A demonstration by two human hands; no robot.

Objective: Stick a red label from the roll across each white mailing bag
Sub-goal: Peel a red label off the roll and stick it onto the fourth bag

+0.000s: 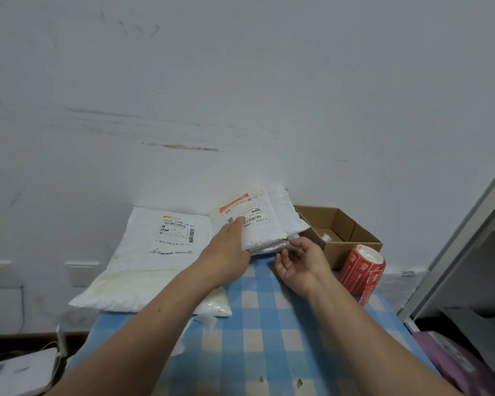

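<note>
Left hand [229, 247] flat on bag [266, 224], table's [269, 324] far end — fingers straight, tips just below its red label [233, 204]. Right hand [300, 261] — fingers curled at bag's near edge, hold unclear; roll [363, 264] to its right

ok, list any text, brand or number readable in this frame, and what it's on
"502D T09R C9", roughly, characters unsure: top line of the white shipping label on the large flat white mailing bag.
Too small to read: the rest of that label and its barcodes.
Blurred, unreadable: the shipping label with a red strip on the smaller white mailing bag under the left hand.
Too blurred: white characters on the red label roll.
</note>
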